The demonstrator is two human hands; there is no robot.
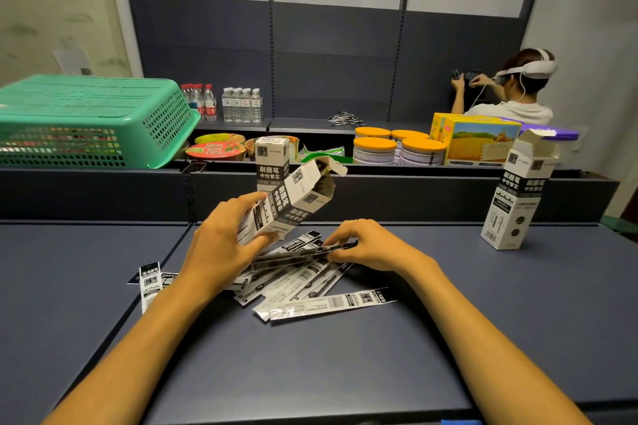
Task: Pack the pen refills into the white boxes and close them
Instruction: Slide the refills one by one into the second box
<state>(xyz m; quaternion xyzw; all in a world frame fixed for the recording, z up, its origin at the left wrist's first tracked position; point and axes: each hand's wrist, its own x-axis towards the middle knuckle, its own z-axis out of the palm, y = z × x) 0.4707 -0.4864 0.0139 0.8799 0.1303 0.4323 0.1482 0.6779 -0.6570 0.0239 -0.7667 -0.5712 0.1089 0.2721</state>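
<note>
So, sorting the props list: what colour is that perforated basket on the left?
Green, a minty shade; the basket shows clearly in the head view.

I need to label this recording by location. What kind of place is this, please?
Probably a mock shop or a stockroom. Dark shelving stands behind the table, with bottled water, instant noodle cups and orange-lidded tins set out in rows like goods. A person wearing a headset works nearby.
</note>
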